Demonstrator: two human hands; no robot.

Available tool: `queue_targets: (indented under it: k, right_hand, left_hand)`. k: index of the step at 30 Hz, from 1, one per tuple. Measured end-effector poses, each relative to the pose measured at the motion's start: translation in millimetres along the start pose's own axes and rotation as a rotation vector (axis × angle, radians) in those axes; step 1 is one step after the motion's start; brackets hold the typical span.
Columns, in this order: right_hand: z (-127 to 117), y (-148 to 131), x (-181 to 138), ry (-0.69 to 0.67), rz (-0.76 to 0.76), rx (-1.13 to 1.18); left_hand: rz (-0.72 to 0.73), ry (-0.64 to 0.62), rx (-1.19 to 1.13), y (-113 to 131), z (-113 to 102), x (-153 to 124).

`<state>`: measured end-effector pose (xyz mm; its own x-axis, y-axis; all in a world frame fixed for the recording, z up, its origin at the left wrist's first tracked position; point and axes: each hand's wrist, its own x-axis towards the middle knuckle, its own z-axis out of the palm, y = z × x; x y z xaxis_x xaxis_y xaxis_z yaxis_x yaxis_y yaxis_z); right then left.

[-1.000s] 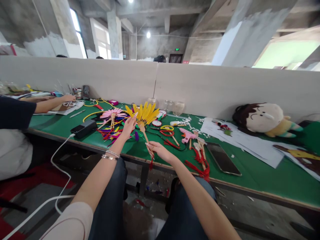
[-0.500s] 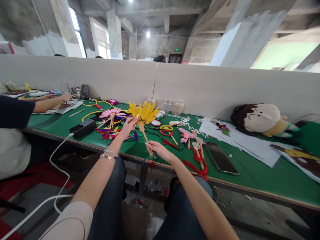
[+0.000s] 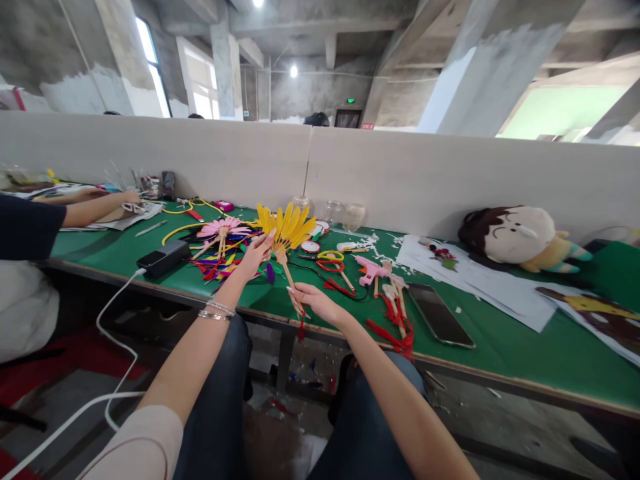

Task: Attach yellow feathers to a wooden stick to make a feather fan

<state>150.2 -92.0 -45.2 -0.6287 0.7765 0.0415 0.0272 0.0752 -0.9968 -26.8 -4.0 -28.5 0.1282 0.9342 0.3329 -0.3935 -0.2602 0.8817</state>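
Observation:
A yellow feather fan (image 3: 287, 227) is held up above the table's front edge, its feathers spread upward. My right hand (image 3: 315, 301) is closed round the lower end of its wooden handle, where a red tassel (image 3: 301, 329) hangs. My left hand (image 3: 257, 257) pinches the fan at its left side, near the base of the feathers. Behind my left hand lies a pink feather fan (image 3: 223, 229) on a heap of coloured feathers (image 3: 213, 268). To the right of the yellow fan are red-handled scissors (image 3: 331, 265) and a pink glue gun (image 3: 370, 271).
Right of the glue gun lie sticks with red tassels (image 3: 397, 313), a phone (image 3: 440, 315), paper sheets (image 3: 480, 287) and a doll (image 3: 525, 233). A black power bank (image 3: 164, 259) with a white cable sits left. A co-worker's arm (image 3: 100, 208) reaches in at far left.
Both hands keep their hold on the yellow fan, which stays almost in place. The whole view has shifted slightly.

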Motion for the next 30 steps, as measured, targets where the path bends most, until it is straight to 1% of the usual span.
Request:
queue_targets:
  k: [6, 13, 21, 30]
  right_hand:
    - [1, -2, -1, -0.023, -0.018, 0.019]
    - [4, -3, -2, -0.056, -0.022, 0.066]
    - [4, -6, -5, -0.035, 0.085, 0.078]
    - [6, -12, -7, -0.023, 0.084, 0.031]
  left_hand:
    - [0.003, -0.006, -0.008, 3, 3, -2]
    - [0.002, 0.034, -0.011, 2, 4, -1]
    - [0.043, 0.068, 0.000, -3, 7, 0]
    - [0.012, 0.112, -0.057, -7, 10, 0]
